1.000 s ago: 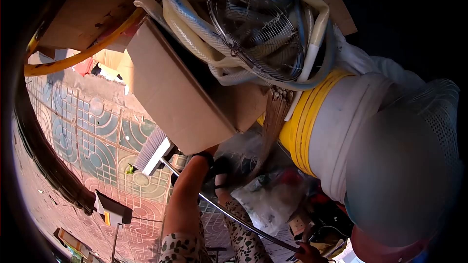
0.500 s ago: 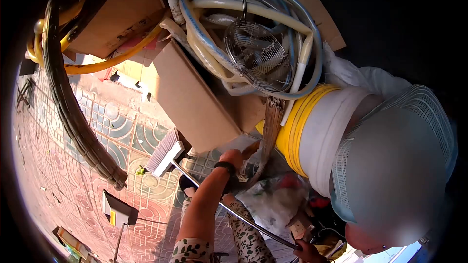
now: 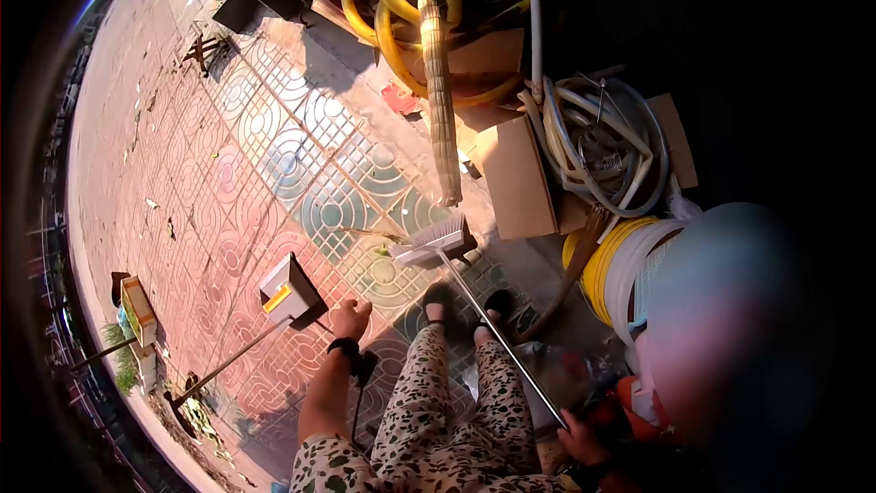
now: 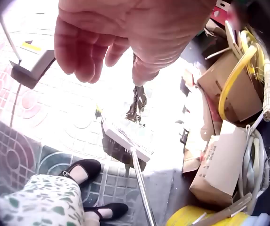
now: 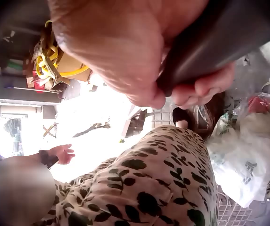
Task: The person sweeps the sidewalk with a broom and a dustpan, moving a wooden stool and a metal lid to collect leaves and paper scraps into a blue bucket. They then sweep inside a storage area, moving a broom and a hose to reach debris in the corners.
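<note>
Right hand grips the broom by its handle; bristle head is down at the patterned paving, ahead of the black shoes. Left hand is open, fingers loosely bent, near the long-handled dustpan. Cardboard box sits beyond the broom head.

Broom | white head, pale bristles | metal handle slanted | over paving

Dustpan left of broom head, box right, 2 shoes behind.
</note>
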Demonstrator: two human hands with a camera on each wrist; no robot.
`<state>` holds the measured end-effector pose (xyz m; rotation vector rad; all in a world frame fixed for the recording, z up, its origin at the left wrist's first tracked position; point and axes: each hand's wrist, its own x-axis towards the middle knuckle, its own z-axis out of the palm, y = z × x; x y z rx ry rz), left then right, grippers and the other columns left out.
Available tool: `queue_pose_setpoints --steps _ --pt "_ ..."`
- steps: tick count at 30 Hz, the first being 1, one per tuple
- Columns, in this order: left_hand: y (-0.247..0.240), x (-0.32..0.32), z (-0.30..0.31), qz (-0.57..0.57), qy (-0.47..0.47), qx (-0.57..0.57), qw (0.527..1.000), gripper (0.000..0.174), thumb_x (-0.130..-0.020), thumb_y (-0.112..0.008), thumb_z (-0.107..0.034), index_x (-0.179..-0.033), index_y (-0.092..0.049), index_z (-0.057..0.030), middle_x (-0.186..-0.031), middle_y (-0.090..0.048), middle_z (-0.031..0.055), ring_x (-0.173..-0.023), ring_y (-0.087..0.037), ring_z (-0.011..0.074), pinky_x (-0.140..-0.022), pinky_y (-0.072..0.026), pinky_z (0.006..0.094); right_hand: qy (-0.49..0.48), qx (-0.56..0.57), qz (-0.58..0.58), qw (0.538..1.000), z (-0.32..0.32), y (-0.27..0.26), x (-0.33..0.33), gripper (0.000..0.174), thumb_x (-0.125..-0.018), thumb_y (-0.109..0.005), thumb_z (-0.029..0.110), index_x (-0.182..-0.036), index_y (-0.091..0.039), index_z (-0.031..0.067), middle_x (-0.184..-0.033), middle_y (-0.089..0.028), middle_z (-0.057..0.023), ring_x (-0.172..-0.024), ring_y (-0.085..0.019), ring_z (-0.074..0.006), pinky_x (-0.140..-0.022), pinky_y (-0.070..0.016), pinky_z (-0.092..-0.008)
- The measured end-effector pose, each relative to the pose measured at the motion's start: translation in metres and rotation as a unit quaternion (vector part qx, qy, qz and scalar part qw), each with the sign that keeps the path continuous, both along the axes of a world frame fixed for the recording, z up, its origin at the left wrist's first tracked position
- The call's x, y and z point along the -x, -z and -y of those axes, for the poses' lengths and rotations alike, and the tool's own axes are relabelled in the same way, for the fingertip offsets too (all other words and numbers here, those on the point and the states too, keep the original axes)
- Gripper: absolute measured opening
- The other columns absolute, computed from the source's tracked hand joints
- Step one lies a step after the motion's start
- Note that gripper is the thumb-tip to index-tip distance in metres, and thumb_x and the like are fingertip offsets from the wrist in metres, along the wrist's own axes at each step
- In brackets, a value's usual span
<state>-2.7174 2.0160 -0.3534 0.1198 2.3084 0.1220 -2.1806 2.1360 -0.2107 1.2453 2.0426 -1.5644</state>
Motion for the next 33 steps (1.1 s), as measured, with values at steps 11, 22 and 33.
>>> queue_pose_setpoints --steps 11,22,33 --pt "-0.195 -0.015 0.220 -0.207 -0.176 -0.030 0.962 0.053 -0.073 -0.061 -0.027 -0.118 -0.051 -0.0012 -0.092 -0.062 0.0167 -0.089 -0.060 0.0285 -0.076 -0.0461 0.0373 0.198 0.258 0.135 0.936 -0.003 -0.098 0.048 0.065 -0.086 -0.044 0.012 -0.143 -0.014 0.0163 -0.069 -0.050 -0.0025 -0.051 -0.048 -0.0100 -0.045 -0.0437 -0.0261" --pt "-0.309 0.137 0.403 -0.688 -0.068 -0.113 0.714 0.053 -0.078 -0.061 -0.009 -0.126 -0.042 0.0000 -0.123 -0.045 0.0181 -0.115 -0.041 0.0323 -0.098 -0.0312 0.0404 0.288 0.496 0.145 0.807 0.097 -0.103 0.248 0.018 -0.089 -0.040 0.011 -0.104 -0.037 0.0200 -0.072 -0.043 -0.0051 -0.051 -0.039 -0.0083 -0.043 -0.0393 -0.0231" --pt "-0.298 0.211 0.481 -0.027 -0.428 -0.480 0.765 0.047 -0.086 -0.057 -0.036 -0.122 -0.046 -0.0070 -0.094 -0.061 0.0074 -0.072 -0.061 0.0138 -0.058 -0.0480 0.0223 0.391 0.622 0.028 0.678 0.195 -0.120 0.362 0.020 -0.092 -0.046 0.015 -0.111 -0.040 0.0142 -0.071 -0.040 -0.0010 -0.051 -0.037 -0.0038 -0.041 -0.0338 -0.0153"
